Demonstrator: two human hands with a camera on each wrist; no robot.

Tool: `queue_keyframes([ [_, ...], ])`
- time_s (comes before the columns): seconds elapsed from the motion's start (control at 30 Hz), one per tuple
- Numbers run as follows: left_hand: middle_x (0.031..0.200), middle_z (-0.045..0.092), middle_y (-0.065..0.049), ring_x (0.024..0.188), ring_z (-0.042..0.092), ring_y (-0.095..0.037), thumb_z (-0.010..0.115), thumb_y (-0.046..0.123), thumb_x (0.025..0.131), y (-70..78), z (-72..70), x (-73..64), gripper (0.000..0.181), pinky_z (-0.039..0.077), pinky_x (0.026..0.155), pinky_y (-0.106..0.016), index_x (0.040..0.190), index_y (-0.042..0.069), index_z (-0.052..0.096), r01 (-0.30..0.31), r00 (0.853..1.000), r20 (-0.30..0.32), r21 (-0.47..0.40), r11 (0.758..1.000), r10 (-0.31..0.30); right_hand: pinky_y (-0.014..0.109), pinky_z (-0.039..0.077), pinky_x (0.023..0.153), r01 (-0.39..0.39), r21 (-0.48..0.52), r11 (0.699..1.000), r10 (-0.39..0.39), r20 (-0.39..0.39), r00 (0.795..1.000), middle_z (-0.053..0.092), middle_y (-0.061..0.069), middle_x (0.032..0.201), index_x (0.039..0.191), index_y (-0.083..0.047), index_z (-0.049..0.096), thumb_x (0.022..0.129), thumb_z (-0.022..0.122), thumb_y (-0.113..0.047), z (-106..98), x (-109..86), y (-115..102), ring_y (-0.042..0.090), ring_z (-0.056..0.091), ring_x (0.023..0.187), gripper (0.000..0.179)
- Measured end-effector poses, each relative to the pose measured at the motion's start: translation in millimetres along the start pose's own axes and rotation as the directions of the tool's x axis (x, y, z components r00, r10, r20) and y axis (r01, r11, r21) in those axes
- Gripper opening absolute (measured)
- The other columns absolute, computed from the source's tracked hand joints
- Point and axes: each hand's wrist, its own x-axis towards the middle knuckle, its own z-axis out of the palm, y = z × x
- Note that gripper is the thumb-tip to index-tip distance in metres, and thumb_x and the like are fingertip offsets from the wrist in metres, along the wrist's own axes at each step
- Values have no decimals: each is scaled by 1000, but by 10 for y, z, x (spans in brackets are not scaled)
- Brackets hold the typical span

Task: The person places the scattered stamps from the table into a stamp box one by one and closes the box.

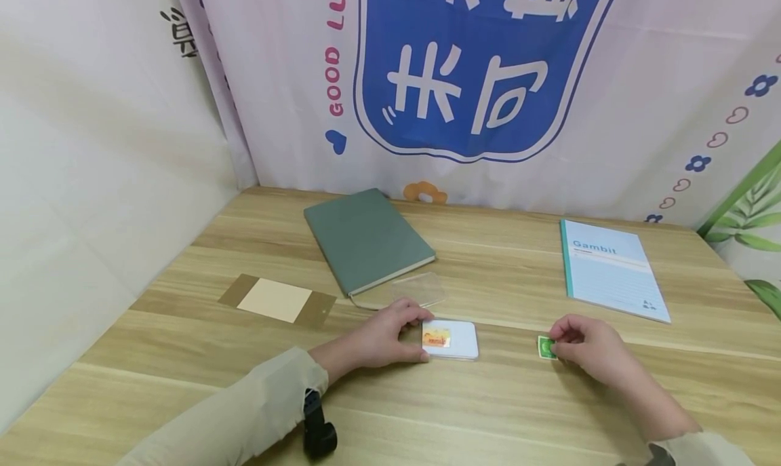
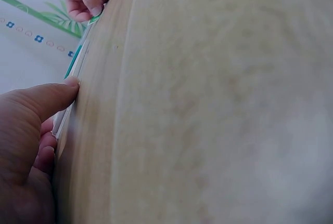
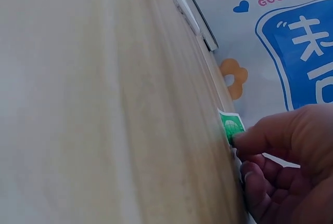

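Between the thumb and fingers of my right hand (image 1: 593, 349), a small green stamp (image 1: 546, 347) with a white border is pinched by its right edge. The right wrist view shows the same stamp (image 3: 231, 126) standing out from the fingertips, close to the tabletop. My left hand (image 1: 390, 334) grips the left end of a thin stack of white cards (image 1: 465, 340), thumb on the near side and fingers on the far side. On the top card lies a small yellow-orange stamp (image 1: 436, 338). In the left wrist view, the left hand (image 2: 31, 125) hides most of the cards.
A dark green notebook (image 1: 369, 239) lies behind the left hand, with a clear plastic sheet (image 1: 419, 289) by its near edge. A brown and cream card (image 1: 277, 300) is at the left. The light blue Gambit notebook (image 1: 613, 266) lies at the back right on the wooden table (image 1: 488, 418).
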Motion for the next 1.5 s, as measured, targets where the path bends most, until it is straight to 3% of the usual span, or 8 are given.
queue_keyframes([
  [0.4, 108, 46, 2, 97, 44, -14, 76, 26, 77, 14, 2, -3, 50, 39, 85, -29, 121, 13, 57, 15, 1000, 2, -4, 1000, -15, 25, 44, 58, -44, 127, 991, 29, 119, 992, 58, 3, 79, 97, 2, 57, 86, 60, -8, -79, 54, -5, 13, 50, 67, 15],
  [0.97, 111, 46, 2, 98, 44, -13, 76, 26, 77, 10, 1, -6, 51, 39, 87, -30, 122, 13, 56, 23, 1000, 6, -13, 1000, -23, 25, 47, 63, -1, 255, 967, -38, 146, 989, 57, 4, 81, 98, 4, 56, 85, 60, -8, 21, 147, -207, 12, 52, 71, 18],
  [1.5, 109, 46, 2, 96, 44, -13, 76, 26, 77, -2, 7, -1, 51, 39, 85, -28, 122, 13, 56, 9, 1000, 2, -4, 1000, -9, 27, 47, 63, 13, 288, 958, -63, 166, 984, 56, 5, 81, 95, 2, 58, 82, 64, -8, 253, 278, -486, 16, 51, 73, 17],
])
